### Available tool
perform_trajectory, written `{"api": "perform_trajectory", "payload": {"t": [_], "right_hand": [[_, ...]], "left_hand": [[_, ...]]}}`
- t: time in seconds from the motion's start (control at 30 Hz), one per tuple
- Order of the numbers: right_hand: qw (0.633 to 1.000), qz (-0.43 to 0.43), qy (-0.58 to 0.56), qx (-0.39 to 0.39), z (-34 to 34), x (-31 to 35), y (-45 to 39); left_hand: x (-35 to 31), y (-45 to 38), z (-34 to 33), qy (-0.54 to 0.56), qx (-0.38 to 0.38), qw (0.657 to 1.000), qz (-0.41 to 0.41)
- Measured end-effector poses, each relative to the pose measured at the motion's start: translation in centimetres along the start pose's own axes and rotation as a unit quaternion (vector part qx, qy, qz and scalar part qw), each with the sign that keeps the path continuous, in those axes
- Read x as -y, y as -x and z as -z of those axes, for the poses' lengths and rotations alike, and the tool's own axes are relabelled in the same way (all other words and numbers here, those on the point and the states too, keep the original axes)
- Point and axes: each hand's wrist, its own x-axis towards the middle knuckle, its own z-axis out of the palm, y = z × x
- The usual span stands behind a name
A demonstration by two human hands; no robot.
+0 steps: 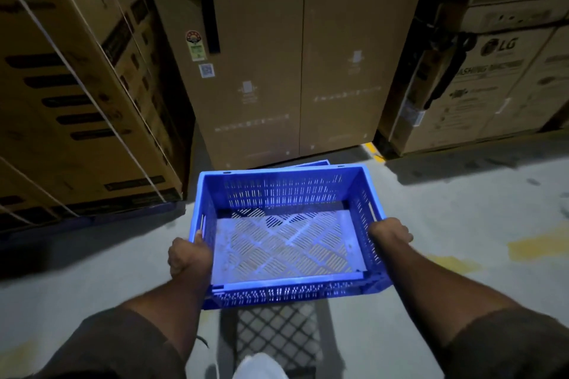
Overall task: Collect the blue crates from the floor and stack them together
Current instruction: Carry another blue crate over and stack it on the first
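Note:
I hold an empty blue slotted crate (283, 194) above the floor in the middle of the view. My left hand (189, 257) grips its left wall near the rim. On the opposite side, my right hand (389, 232) clasps the right wall. Behind the far rim a strip of a second blue crate (311, 164) peeks out on the floor, against the tall carton; most of it is hidden. The held crate's shadow falls on the floor below it.
A tall brown carton (277, 55) stands straight ahead. Strapped cartons (77, 86) are stacked at the left and an LG washing-machine carton (492, 86) at the right. Yellow paint marks (535, 244) streak the grey concrete floor (462, 209). A white shoe tip (258, 368) shows at the bottom.

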Motion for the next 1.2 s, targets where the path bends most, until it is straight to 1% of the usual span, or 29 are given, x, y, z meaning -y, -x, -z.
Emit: {"api": "perform_trajectory", "payload": {"t": [0.1,0.27,0.53,0.7,0.8,0.93,1.1,1.2], "right_hand": [[1.000,0.013,0.007,0.014,1.2,3.4,-4.6],[0.999,0.023,-0.016,0.037,0.2,8.7,-12.8],[0.999,0.033,0.005,0.036,-5.3,18.1,-26.0],[0.997,0.064,0.020,0.036,-9.3,21.9,-31.9],[0.995,0.093,0.008,0.025,-11.8,23.1,-34.6],[0.987,0.161,-0.005,0.011,-16.7,23.9,-39.4],[0.979,0.205,-0.016,-0.003,-26.8,24.9,-48.2],[0.976,0.215,-0.032,-0.012,-34.0,25.1,-53.3]], "left_hand": [[-3.3,-0.7,-3.2,-0.006,-0.004,1.000,0.016],[-8.2,-4.2,-9.9,-0.008,-0.006,0.999,0.033],[-16.4,-14.1,-21.0,0.006,0.004,0.999,0.045],[-19.2,-19.1,-26.2,-0.009,-0.004,0.999,0.042],[-19.7,-21.4,-29.2,-0.018,-0.010,0.999,0.045],[-18.5,-25.3,-35.0,-0.006,0.004,0.999,0.039],[-14.8,-32.2,-45.9,0.013,0.020,0.999,0.030],[-13.2,-36.7,-52.5,0.009,0.011,1.000,0.008]]}}
